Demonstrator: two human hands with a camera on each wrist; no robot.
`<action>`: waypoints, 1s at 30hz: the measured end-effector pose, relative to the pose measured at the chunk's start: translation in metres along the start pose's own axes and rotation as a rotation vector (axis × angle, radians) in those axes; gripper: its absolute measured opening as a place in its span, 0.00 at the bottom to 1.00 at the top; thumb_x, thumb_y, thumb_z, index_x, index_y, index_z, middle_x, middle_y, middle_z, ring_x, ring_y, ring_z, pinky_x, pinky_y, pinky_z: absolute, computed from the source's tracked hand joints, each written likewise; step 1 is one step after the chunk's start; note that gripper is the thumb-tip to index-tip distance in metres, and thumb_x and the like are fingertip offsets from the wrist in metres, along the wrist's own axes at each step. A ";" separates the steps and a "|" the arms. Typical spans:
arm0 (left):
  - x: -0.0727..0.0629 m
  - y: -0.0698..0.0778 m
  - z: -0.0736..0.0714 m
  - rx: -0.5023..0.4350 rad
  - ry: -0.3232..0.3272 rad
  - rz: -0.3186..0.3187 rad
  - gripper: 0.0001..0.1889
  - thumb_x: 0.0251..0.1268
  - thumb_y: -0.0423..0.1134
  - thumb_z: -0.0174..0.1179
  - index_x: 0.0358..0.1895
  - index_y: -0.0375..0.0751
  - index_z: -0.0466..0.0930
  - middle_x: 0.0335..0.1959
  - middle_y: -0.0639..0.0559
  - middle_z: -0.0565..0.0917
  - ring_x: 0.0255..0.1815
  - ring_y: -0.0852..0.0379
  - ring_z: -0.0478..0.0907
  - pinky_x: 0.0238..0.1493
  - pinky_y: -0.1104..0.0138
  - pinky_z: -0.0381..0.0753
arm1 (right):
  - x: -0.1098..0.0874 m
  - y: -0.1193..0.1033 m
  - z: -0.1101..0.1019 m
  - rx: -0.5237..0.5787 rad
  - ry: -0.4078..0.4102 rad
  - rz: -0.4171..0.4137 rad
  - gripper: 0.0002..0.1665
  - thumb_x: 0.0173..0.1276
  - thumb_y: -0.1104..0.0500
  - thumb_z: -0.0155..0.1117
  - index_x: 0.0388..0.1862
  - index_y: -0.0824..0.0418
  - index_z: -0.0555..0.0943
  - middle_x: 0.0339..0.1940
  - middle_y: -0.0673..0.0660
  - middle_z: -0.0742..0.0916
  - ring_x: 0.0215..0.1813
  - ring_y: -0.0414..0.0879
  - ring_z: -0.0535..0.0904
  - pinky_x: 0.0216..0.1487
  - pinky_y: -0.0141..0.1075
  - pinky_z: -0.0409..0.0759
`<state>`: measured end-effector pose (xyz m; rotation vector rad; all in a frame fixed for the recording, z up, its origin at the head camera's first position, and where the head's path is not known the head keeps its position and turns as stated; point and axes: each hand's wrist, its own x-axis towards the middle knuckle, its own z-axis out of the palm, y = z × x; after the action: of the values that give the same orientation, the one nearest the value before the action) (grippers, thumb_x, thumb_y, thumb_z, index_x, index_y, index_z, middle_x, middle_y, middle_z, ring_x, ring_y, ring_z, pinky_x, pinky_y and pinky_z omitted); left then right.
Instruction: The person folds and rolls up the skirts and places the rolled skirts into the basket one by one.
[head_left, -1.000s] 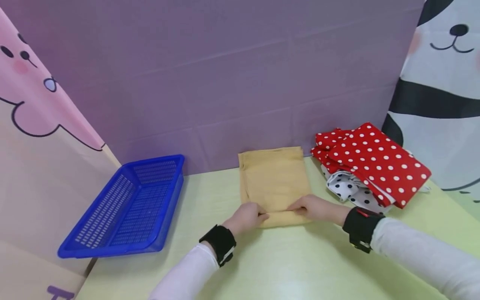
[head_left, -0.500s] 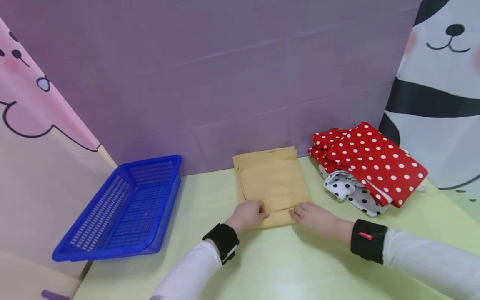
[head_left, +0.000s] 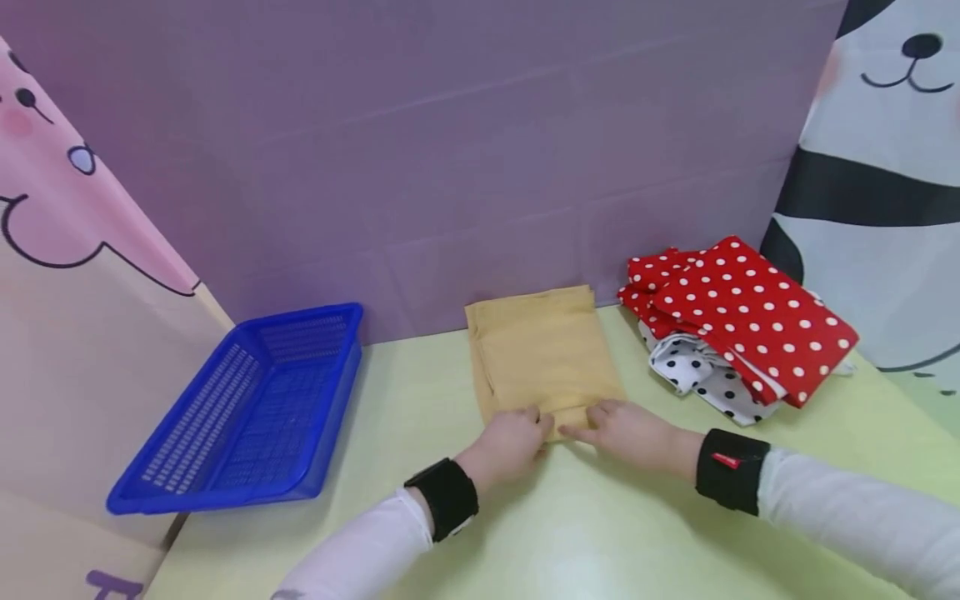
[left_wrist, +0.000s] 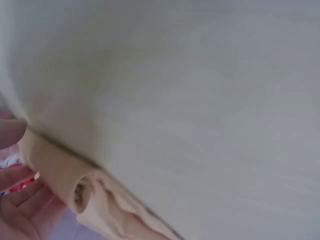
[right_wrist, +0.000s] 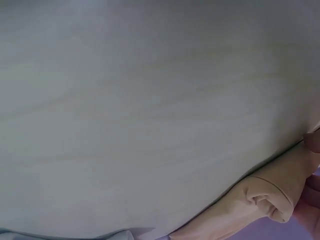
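A tan cloth (head_left: 543, 350) lies folded flat in a rectangle at the middle of the table, its near edge turned over into a small roll. My left hand (head_left: 513, 442) holds the left part of that roll, fingers bent over it. The right hand (head_left: 630, 432) grips the roll further right, its thumb on the near side. In the left wrist view the roll's spiral end (left_wrist: 82, 192) shows beside thumb and fingers. The other end of the rolled cloth (right_wrist: 270, 200) appears in the right wrist view, with only part of the right hand's fingers (right_wrist: 311, 200) visible.
A blue plastic basket (head_left: 262, 417) stands to the left with nothing in it. Red polka-dot cloth (head_left: 757, 317) lies over white cloth with black dots (head_left: 723, 392) at the right. A purple backdrop (head_left: 450, 167) rises behind the pale green table (head_left: 570, 533).
The near edge of the tan cloth has been rolled a little further away from me. Both hands have shifted closer together along the roll. Basket and dotted cloths stay in place.
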<state>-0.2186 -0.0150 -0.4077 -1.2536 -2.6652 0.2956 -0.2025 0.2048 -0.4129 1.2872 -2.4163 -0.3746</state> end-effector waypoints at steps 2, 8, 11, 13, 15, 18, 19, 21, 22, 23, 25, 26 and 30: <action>-0.001 0.000 0.001 0.004 0.008 0.005 0.17 0.62 0.47 0.61 0.51 0.44 0.77 0.34 0.54 0.80 0.29 0.60 0.78 0.28 0.69 0.77 | 0.001 0.004 -0.001 0.026 0.004 0.017 0.39 0.44 0.71 0.68 0.58 0.48 0.78 0.26 0.55 0.79 0.28 0.45 0.73 0.30 0.35 0.77; 0.004 -0.006 0.005 -0.036 0.100 -0.033 0.10 0.54 0.44 0.65 0.38 0.47 0.81 0.27 0.56 0.80 0.27 0.59 0.79 0.28 0.68 0.76 | 0.005 0.011 0.003 0.070 0.010 0.017 0.36 0.49 0.67 0.70 0.60 0.50 0.77 0.27 0.55 0.79 0.25 0.44 0.73 0.25 0.34 0.75; 0.007 -0.012 0.007 -0.096 0.128 -0.038 0.05 0.50 0.42 0.65 0.27 0.47 0.79 0.22 0.57 0.78 0.23 0.60 0.77 0.24 0.68 0.73 | 0.008 0.013 0.007 0.075 0.025 0.014 0.35 0.50 0.66 0.70 0.59 0.51 0.76 0.27 0.54 0.79 0.26 0.45 0.75 0.26 0.36 0.76; 0.009 -0.015 0.008 -0.155 0.125 -0.044 0.06 0.49 0.40 0.64 0.22 0.47 0.76 0.18 0.58 0.76 0.21 0.61 0.74 0.23 0.69 0.71 | 0.009 0.015 0.010 0.100 0.036 0.023 0.35 0.49 0.67 0.69 0.59 0.53 0.76 0.27 0.54 0.81 0.27 0.46 0.77 0.28 0.37 0.78; 0.010 -0.018 0.008 -0.224 0.101 -0.059 0.08 0.51 0.39 0.63 0.19 0.47 0.74 0.16 0.59 0.73 0.19 0.62 0.71 0.22 0.70 0.68 | 0.010 0.016 0.011 0.147 0.039 0.044 0.35 0.49 0.68 0.68 0.59 0.54 0.76 0.29 0.55 0.82 0.29 0.48 0.79 0.30 0.39 0.79; 0.012 -0.021 0.006 -0.347 0.055 -0.097 0.10 0.56 0.39 0.61 0.20 0.47 0.74 0.15 0.59 0.69 0.19 0.63 0.66 0.22 0.71 0.65 | 0.011 0.018 0.012 0.238 0.016 0.090 0.36 0.48 0.71 0.65 0.60 0.54 0.76 0.30 0.55 0.84 0.29 0.48 0.79 0.30 0.39 0.79; 0.012 -0.022 0.005 -0.381 0.042 -0.110 0.10 0.58 0.39 0.60 0.20 0.46 0.74 0.15 0.59 0.69 0.19 0.63 0.66 0.23 0.71 0.65 | 0.011 0.019 0.013 0.263 0.005 0.107 0.37 0.48 0.72 0.64 0.61 0.53 0.76 0.29 0.54 0.83 0.28 0.47 0.78 0.29 0.38 0.78; 0.011 -0.022 0.005 -0.430 0.025 -0.136 0.09 0.62 0.40 0.59 0.23 0.46 0.76 0.16 0.59 0.70 0.20 0.63 0.68 0.24 0.71 0.67 | 0.011 0.021 0.014 0.308 -0.013 0.133 0.39 0.48 0.74 0.61 0.61 0.52 0.75 0.26 0.53 0.81 0.26 0.44 0.75 0.27 0.36 0.76; 0.010 -0.020 0.006 -0.429 0.031 -0.142 0.09 0.63 0.40 0.58 0.25 0.45 0.76 0.17 0.58 0.71 0.21 0.62 0.70 0.25 0.70 0.69 | 0.011 0.021 0.016 0.329 -0.015 0.143 0.39 0.48 0.74 0.61 0.61 0.52 0.75 0.25 0.52 0.80 0.26 0.44 0.74 0.27 0.36 0.75; 0.010 -0.019 0.007 -0.424 0.037 -0.146 0.07 0.64 0.40 0.58 0.27 0.45 0.77 0.19 0.58 0.74 0.23 0.62 0.73 0.27 0.70 0.71 | 0.011 0.022 0.017 0.352 -0.015 0.155 0.39 0.48 0.75 0.60 0.61 0.52 0.76 0.24 0.52 0.79 0.26 0.43 0.73 0.28 0.35 0.74; 0.008 -0.015 0.010 -0.389 0.054 -0.145 0.05 0.66 0.39 0.56 0.36 0.44 0.80 0.26 0.55 0.81 0.29 0.59 0.80 0.32 0.68 0.77 | 0.010 0.021 0.018 0.372 -0.002 0.164 0.38 0.49 0.75 0.59 0.61 0.52 0.76 0.22 0.51 0.78 0.26 0.42 0.71 0.29 0.35 0.73; 0.007 -0.014 0.011 -0.365 0.063 -0.145 0.07 0.67 0.39 0.56 0.41 0.43 0.81 0.31 0.54 0.83 0.33 0.58 0.81 0.34 0.67 0.78 | 0.010 0.021 0.019 0.385 0.002 0.169 0.37 0.50 0.75 0.59 0.60 0.53 0.76 0.23 0.51 0.79 0.27 0.42 0.71 0.31 0.35 0.73; 0.006 -0.010 0.013 -0.387 0.075 -0.182 0.16 0.68 0.39 0.55 0.56 0.40 0.79 0.42 0.48 0.79 0.35 0.57 0.79 0.34 0.70 0.78 | 0.010 0.021 0.016 0.456 -0.036 0.194 0.30 0.57 0.72 0.58 0.59 0.55 0.77 0.22 0.51 0.80 0.29 0.42 0.73 0.34 0.37 0.74</action>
<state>-0.2332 -0.0182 -0.4172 -1.0715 -2.8304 -0.3009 -0.2297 0.2086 -0.4166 1.2018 -2.7271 0.2234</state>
